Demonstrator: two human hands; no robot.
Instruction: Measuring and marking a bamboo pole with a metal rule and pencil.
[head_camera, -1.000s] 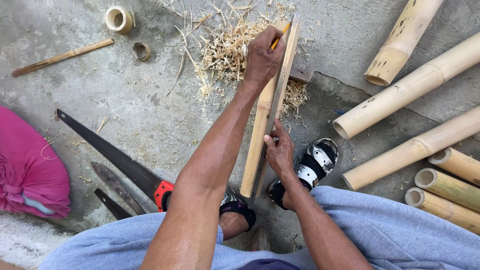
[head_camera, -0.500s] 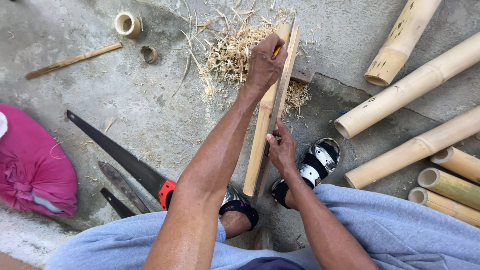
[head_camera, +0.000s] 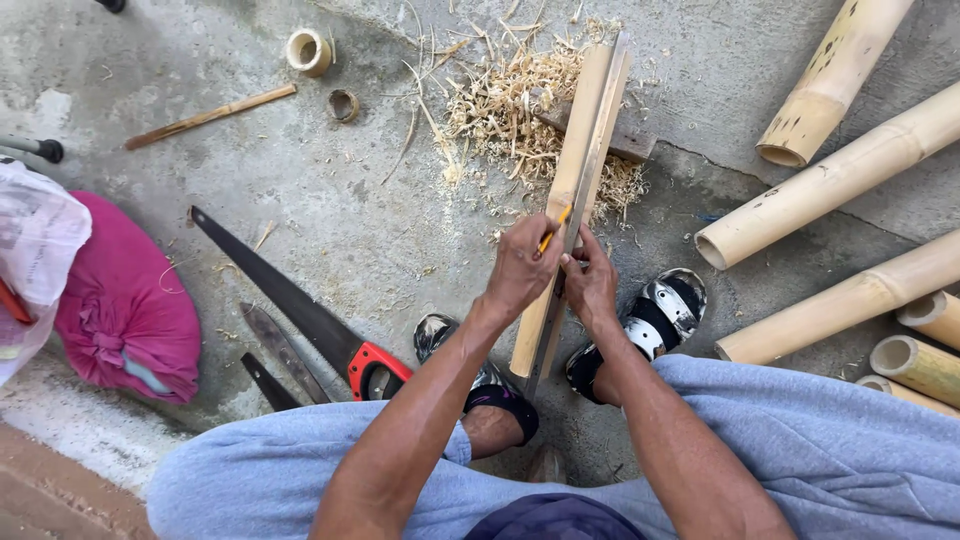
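From the head view, looking straight down, I see my left hand (head_camera: 520, 270) pinching a short yellow pencil (head_camera: 553, 229), fingers closed around it, its tip set against a long split strip of pale bamboo (head_camera: 578, 150). That strip lies lengthwise on the grey concrete floor (head_camera: 300, 200), running from between my feet up into a heap of pale bamboo shavings (head_camera: 500, 110). A thin grey straightedge (head_camera: 598, 140) sits along the strip's right side, touching it. My right hand (head_camera: 592, 285) presses down on the strip and straightedge just beside the pencil, fingers curled and narrow; I cannot tell whether they grip or only press.

I judge the strip stiff, light and smooth-skinned, likely to slide on the floor and springy at its far end, with edges that may be sharp. The sound place to hold it is flat from above, near the marking point, where the right hand is now.

My black and white sandals (head_camera: 650, 320) flank the near end of the strip. To the left lie a dark-bladed handsaw with a red and black handle (head_camera: 300, 305) and two dark blades (head_camera: 275, 350), then a pink tied cloth bundle (head_camera: 125, 300). Whole round bamboo poles (head_camera: 830, 180) lie to the right, well apart from the strip. A short cut bamboo ring (head_camera: 308, 50) and a thin bamboo stick (head_camera: 210, 115) lie at the top left.
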